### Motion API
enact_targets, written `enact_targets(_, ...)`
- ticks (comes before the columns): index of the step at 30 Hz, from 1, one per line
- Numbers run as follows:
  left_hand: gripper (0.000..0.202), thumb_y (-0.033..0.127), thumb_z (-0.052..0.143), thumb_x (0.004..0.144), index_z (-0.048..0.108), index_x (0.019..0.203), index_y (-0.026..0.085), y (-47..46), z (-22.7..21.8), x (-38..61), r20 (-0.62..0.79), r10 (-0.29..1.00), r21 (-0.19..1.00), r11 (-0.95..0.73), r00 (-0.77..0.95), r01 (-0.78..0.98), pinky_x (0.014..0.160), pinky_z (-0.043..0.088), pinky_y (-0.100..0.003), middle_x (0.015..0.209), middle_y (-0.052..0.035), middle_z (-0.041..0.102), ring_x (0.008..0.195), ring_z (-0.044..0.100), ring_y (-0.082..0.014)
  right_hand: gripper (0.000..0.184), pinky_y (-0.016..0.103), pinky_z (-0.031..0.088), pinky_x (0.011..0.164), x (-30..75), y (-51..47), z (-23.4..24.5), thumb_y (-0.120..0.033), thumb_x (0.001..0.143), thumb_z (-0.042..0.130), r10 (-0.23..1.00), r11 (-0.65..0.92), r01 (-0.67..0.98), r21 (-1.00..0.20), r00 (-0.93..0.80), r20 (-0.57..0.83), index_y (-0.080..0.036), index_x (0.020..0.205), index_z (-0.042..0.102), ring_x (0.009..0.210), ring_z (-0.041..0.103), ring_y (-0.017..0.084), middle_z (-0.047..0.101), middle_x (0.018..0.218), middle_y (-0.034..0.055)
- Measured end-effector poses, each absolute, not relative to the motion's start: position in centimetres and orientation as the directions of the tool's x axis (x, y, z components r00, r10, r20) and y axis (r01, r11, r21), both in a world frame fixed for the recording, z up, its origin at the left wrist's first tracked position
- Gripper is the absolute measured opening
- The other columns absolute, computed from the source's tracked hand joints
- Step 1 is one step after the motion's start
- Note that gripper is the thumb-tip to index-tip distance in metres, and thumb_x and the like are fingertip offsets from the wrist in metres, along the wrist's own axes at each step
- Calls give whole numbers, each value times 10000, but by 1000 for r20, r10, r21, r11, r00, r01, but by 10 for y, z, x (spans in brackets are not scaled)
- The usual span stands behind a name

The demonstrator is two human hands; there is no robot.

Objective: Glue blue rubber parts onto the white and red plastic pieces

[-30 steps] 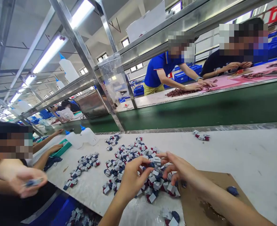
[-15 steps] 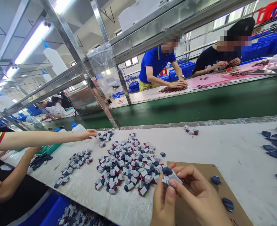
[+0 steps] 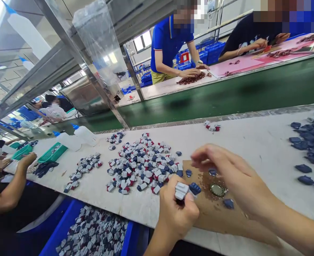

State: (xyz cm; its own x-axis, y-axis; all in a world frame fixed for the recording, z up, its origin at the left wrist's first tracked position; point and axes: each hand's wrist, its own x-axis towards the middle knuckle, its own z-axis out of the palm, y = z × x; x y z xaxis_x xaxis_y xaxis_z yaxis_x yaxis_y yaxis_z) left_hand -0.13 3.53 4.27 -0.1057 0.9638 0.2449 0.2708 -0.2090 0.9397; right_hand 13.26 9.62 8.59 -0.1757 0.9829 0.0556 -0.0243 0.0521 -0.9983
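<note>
Left hand point(image 3: 177, 209) grip pinches small white part point(image 3: 181, 190) upright for access; right hand point(image 3: 226, 174) hovers released above glue spot point(image 3: 218, 190) on cardboard point(image 3: 213, 217).

No legible text, label or number anywhere.

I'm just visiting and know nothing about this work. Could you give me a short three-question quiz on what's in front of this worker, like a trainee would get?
1. True or false: the left hand holds a small grey-white part.
2. What does the brown cardboard sheet carry near its middle: A) a shiny puddle, B) scissors, C) a bottle?
3. Where is the blue bin of parts: on the table's top or below its near edge?

Key: 1 true; 2 A; 3 below the near edge.
</note>
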Motion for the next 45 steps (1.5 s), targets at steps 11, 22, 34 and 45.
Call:
enact_targets(11,331,424,420,930,626,855,177,33,36,8,352,934,905,-323,-62,277,615,453,-283,665,-32,597,602,521,-167,674,267,436,723,96,91,101,-711,871,385,686,-551,-45,-833,-592,-422,-167,590,665,742,585,167,657,719,60)
enact_targets(22,406,448,386,965,673,939,162,24,21,16,440,889,845,-363,-126,392,773,510,-316,849,-85,678,843,636,-226,793,337,459,753,99,78,77,-873,754,309,783,-365,-116,-924,-574,-237,-201,460,611,708,608,216,634,577,66)
enact_targets(34,377,460,396,950,615,825,180,29,26,2,194,974,922,-221,114,318,713,449,-299,818,-51,579,776,532,-193,684,256,405,644,114,76,69,-849,703,447,678,-600,-194,-776,-639,-364,-200,572,618,696,531,173,548,612,16)
enact_targets(45,306,479,502,819,564,746,189,33,38,7,113,994,983,-112,-1,147,733,480,-331,759,-38,541,769,527,-211,589,267,446,692,105,77,83,-757,700,544,748,-566,-305,-766,-581,-321,-191,569,643,692,589,168,645,661,37)
